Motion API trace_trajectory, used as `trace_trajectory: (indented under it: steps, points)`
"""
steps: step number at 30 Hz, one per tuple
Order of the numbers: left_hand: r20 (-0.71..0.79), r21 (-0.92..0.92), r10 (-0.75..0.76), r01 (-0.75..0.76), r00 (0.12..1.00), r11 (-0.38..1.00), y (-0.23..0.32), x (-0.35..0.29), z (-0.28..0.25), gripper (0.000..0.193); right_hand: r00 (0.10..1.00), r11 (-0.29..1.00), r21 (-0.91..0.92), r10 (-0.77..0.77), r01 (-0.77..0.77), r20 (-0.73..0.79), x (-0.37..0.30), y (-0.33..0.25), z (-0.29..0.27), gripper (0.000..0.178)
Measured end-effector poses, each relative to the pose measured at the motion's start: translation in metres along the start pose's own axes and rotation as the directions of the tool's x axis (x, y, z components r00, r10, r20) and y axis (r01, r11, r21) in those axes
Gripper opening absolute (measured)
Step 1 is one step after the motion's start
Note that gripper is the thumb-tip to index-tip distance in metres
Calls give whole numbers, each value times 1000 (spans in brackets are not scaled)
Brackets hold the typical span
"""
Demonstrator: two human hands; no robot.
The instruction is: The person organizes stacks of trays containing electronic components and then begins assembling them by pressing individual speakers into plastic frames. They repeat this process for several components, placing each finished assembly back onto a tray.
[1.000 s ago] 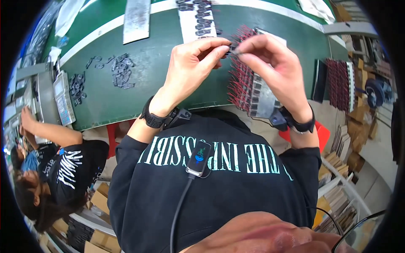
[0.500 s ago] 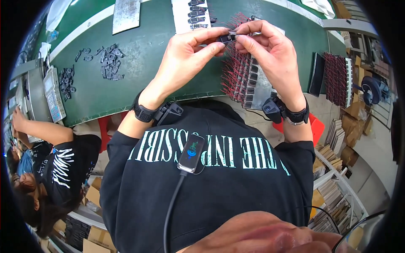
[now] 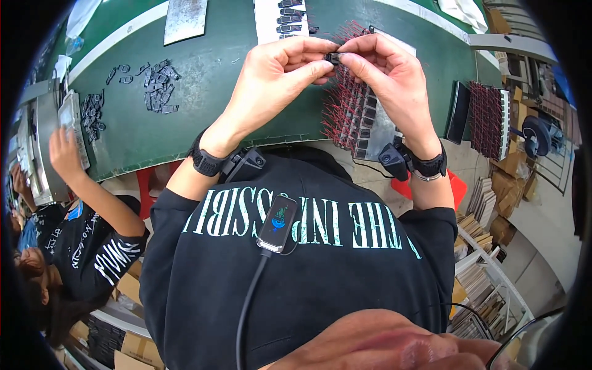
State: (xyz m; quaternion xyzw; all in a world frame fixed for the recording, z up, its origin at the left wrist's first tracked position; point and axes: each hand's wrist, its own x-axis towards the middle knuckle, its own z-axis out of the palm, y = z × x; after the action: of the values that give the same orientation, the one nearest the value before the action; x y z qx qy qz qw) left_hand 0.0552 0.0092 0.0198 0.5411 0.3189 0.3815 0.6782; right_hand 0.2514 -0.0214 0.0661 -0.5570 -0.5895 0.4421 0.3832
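A small black plastic part (image 3: 333, 58) is held in the air over the green table between the fingertips of both hands. From the left, my left hand (image 3: 268, 83) pinches it between thumb and fingers. My right hand (image 3: 394, 77) grips its other side, thumb and forefinger closed on it. The fingers cover much of the part, so its details are hidden. Below my right hand lies a metal plate (image 3: 387, 128) bearing rows of black parts with thin red wires (image 3: 336, 114). Past my left hand, a white sheet (image 3: 264, 24) carries a column of similar black parts (image 3: 288, 20).
Loose black parts (image 3: 161, 86) lie in a pile on the green table (image 3: 209, 117), with another pile (image 3: 92, 117) further left. A bare metal plate (image 3: 185, 21) rests at the back. Red-wired parts (image 3: 487, 117) stand at the right edge. A co-worker's hand (image 3: 65, 151) is at the left.
The black part has turned between my fingers, and my two hands have come slightly closer together. At the left, the co-worker's arm has swung toward the table.
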Motion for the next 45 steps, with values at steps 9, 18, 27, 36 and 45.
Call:
trace_trajectory:
  steps: [9, 18, 27, 36, 45]
  points:
    - [-9, 41, -5, 6, 1000, 999, 3, 0, 2, 26, 994, 991, 131, 15, -28, 106, 7, 12, -8, 15]
    - [-14, 30, -9, 10, 1000, 1000, 5, 0, 2, 25, 977, 949, 295, 46, -109, 210, 11, 9, -14, 22]
    - [5, 47, 10, -10, 1000, 999, 6, -1, 1, 24, 973, 980, 167, 72, -111, 221, 13, 8, -13, 22]
    - [9, -37, -52, 52, 999, 998, 7, -1, 1, 22, 983, 999, -1, -39, 40, 177, 9, 11, -11, 16]
    - [-49, -57, -23, 20, 999, 998, 9, 2, -7, 17, 990, 997, 77, -30, 20, 138, 12, 1, 1, 17]
